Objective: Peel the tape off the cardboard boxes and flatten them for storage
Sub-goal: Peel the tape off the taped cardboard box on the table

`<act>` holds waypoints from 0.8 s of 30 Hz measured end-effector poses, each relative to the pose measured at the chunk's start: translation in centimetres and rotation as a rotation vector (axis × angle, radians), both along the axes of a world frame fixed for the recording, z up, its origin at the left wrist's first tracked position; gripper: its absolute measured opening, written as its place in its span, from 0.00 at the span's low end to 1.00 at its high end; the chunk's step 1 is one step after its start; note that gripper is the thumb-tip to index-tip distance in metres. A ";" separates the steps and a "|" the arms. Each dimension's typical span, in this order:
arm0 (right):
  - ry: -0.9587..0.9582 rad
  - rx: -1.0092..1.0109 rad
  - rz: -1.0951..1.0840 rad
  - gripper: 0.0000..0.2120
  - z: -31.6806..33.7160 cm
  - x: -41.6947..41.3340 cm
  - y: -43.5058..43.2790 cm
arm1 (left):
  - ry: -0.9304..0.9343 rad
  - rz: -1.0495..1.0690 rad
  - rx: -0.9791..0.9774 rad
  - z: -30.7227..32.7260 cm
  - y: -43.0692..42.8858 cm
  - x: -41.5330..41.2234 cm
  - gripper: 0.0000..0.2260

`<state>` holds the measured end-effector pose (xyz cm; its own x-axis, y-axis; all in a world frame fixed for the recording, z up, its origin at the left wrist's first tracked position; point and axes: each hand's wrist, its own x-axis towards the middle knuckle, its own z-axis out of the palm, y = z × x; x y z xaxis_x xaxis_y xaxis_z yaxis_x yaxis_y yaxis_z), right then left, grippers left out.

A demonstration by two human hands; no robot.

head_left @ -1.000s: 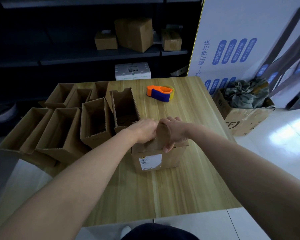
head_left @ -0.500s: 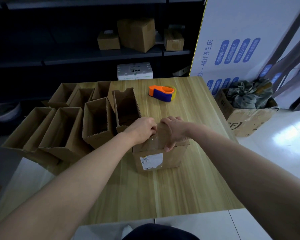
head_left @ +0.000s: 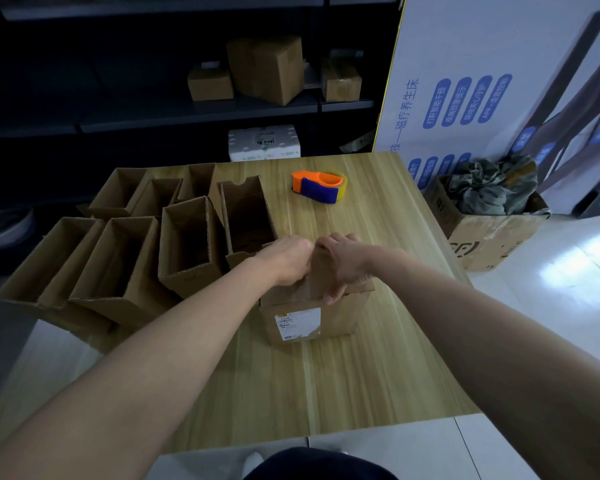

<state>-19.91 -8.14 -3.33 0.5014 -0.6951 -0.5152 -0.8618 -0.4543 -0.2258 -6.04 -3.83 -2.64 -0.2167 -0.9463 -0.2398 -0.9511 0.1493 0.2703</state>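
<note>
While the right hand (head_left: 343, 263) grips the top of the sealed box (head_left: 312, 306), thumb down its near face, the left hand (head_left: 286, 259) curls at the seam; whether it pinches anything I cannot tell. This box looks barely started. Left of the hands stand open boxes (head_left: 187, 247), unsealed but unflattened; a tape dispenser (head_left: 317, 187) lies beyond

Dark shelving (head_left: 160, 112) behind a wooden table (head_left: 326, 382), glossy white floor (head_left: 561, 292), printed panel (head_left: 520, 46).
</note>
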 end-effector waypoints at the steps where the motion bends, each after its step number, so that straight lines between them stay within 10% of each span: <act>1: -0.003 0.001 -0.001 0.58 0.0 -0.1 0.0 | 0.005 -0.007 0.000 -0.1 0.1 0.0 0.05; 11: 0.088 -0.095 0.034 0.56 -0.5 -1.2 0.2 | 0.326 0.130 -0.035 0.7 1.6 2.2 0.08; 17: 0.013 0.187 -0.254 0.34 3.3 -4.1 -1.8 | 0.359 0.101 0.007 1.5 2.0 2.1 0.22; 24: -0.183 0.421 -0.548 0.34 2.2 -6.4 -1.4 | 0.394 0.175 -0.018 0.4 2.6 1.7 0.36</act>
<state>-26.30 -9.57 -1.14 0.2413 -0.6323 -0.7362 -0.8726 0.1907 -0.4498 -4.38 -1.22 -2.20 -0.1241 -0.9802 -0.1541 -0.7872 0.0027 0.6167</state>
